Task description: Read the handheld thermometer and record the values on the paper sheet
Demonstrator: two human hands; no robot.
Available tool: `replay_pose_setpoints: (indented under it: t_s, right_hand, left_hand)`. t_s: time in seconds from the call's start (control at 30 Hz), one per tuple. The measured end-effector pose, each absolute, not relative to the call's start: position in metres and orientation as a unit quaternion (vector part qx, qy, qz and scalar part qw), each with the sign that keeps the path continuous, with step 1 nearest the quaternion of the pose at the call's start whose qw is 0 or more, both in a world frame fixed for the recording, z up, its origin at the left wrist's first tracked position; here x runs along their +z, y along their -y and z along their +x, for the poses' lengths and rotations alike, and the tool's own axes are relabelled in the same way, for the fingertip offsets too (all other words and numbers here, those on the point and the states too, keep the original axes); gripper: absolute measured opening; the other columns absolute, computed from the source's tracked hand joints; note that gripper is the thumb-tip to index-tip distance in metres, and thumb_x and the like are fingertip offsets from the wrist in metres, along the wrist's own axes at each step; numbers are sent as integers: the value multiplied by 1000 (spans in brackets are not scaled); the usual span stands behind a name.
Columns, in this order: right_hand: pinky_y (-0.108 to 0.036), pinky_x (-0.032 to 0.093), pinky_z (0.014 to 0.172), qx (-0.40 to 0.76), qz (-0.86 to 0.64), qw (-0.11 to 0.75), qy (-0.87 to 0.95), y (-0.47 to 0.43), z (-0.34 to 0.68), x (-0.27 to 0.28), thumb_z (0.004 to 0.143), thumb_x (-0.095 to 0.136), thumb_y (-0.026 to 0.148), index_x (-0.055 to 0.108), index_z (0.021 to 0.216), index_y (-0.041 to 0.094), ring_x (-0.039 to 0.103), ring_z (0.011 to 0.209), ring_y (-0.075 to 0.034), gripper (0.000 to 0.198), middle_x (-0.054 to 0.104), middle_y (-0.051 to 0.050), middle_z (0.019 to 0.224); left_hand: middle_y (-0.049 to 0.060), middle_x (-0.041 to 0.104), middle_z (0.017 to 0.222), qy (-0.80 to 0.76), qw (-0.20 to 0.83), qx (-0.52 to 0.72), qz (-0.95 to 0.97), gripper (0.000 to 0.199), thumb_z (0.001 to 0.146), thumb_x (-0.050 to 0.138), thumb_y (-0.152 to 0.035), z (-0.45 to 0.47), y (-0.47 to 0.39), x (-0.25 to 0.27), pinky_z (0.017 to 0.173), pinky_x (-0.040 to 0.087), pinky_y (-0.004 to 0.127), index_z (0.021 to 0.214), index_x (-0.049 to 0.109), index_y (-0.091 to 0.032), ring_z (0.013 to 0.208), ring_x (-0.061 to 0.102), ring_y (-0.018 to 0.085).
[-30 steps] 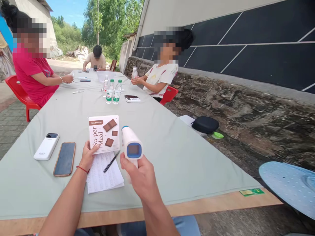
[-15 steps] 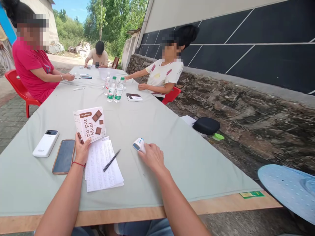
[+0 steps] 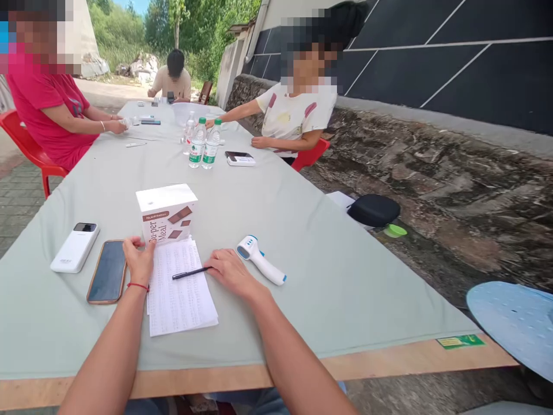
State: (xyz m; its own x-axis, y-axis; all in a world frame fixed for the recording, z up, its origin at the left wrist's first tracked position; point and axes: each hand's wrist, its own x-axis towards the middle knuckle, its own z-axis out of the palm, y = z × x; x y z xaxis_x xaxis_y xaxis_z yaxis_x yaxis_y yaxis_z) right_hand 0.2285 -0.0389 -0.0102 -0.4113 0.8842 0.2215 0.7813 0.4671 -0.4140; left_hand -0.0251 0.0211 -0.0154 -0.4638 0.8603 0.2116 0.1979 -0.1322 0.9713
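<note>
A white and brown "Su-per Meal" box (image 3: 170,199) stands upright on the table, behind some printed sheets (image 3: 184,308). At its lower left corner is my left hand (image 3: 138,262), thumb and fingers apart; the thumb looks to be touching the box. My right hand (image 3: 231,271) is over the right edge of the sheets, its fingers closed on one end of a black pen (image 3: 190,273). The pen lies across the paper, pointing left. Just right of that hand, a white and blue infrared thermometer (image 3: 261,260) lies on its side.
Left of my left hand lie a phone (image 3: 106,272) and a white power bank (image 3: 75,248). Water bottles (image 3: 204,147) and another white device (image 3: 240,159) stand farther up the cloth-covered table (image 3: 345,305). Several people sit around it. A black case (image 3: 374,210) is beyond the right edge.
The box has gone from tilted in my left hand to standing on the table. My right hand has let go of the thermometer, moved left and taken hold of the pen, which has turned.
</note>
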Motion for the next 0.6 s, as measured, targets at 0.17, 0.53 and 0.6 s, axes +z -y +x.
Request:
replay_pose_setpoints:
  t_s: [0.17, 0.53, 0.6]
  right_hand:
    - [-34, 40, 73, 221, -541, 421, 694, 48, 234, -7, 86, 51, 29, 57, 83, 22, 52, 73, -17, 10, 56, -2, 75]
    - [-28, 40, 54, 436, -586, 568, 379, 49, 190, -19, 61, 60, 36, 56, 74, 21, 46, 53, -13, 20, 55, 4, 58]
    - [-27, 37, 51, 411, -609, 564, 376, 48, 191, -22, 59, 60, 36, 54, 72, 22, 44, 52, -12, 20, 53, 5, 58]
  left_hand:
    - [-7, 34, 60, -592, 186, 610, 493, 35, 71, 73, -28, -8, -1, 1, 63, 32, 26, 64, 39, -22, 57, 34, 12]
    - [3, 57, 79, -416, 228, 289, 831, 14, 77, 67, -31, 16, 23, -12, 64, 36, 29, 90, 72, -28, 75, 52, 19]
    - [4, 56, 78, -407, 220, 279, 841, 16, 76, 68, -31, 16, 21, -14, 68, 38, 32, 91, 73, -27, 76, 52, 21]
